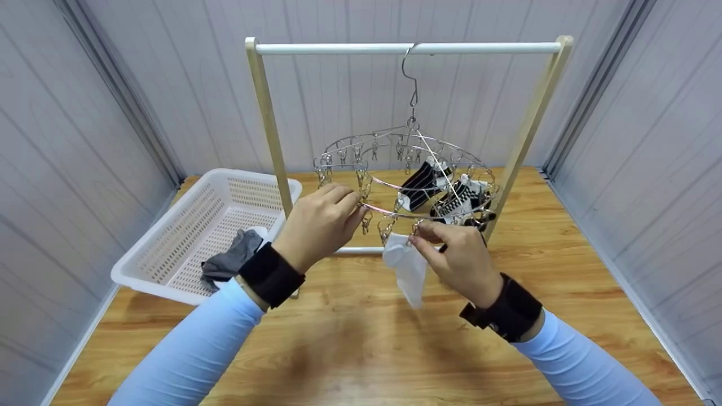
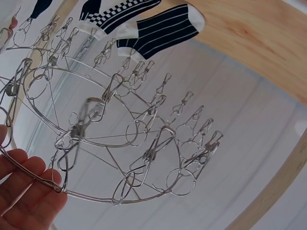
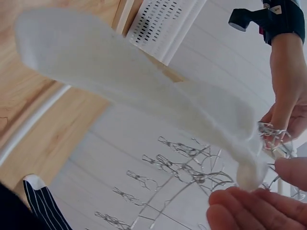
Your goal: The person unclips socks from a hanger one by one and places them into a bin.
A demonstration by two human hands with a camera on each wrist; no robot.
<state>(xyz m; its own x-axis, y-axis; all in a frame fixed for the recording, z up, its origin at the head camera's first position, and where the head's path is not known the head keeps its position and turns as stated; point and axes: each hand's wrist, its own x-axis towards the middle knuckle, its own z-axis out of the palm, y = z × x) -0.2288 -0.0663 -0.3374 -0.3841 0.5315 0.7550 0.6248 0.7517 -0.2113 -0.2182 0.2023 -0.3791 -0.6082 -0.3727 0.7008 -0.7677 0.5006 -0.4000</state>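
A round metal clip hanger (image 1: 395, 213) hangs by its hook from a white rail. My left hand (image 1: 328, 221) grips the near left part of its wire rim, and in the left wrist view the fingers (image 2: 33, 179) curl under the wire. A white sock (image 1: 407, 270) dangles from the front of the rim, its cuff up at the clips. My right hand (image 1: 458, 256) pinches a metal clip (image 1: 417, 226) at the cuff's right corner, partly hidden by the thumb and fingers. Black-and-white striped (image 1: 426, 183) and checkered socks (image 1: 463, 197) hang at the right side.
At the left, a white perforated basket (image 1: 163, 231) holds a grey sock (image 1: 234, 254) and something white. Wooden posts (image 1: 265, 113) carry the white rail (image 1: 338, 49), with a lower white bar (image 1: 361, 250) near the wooden surface (image 1: 350, 338). Pale panel walls (image 1: 141, 56) enclose three sides.
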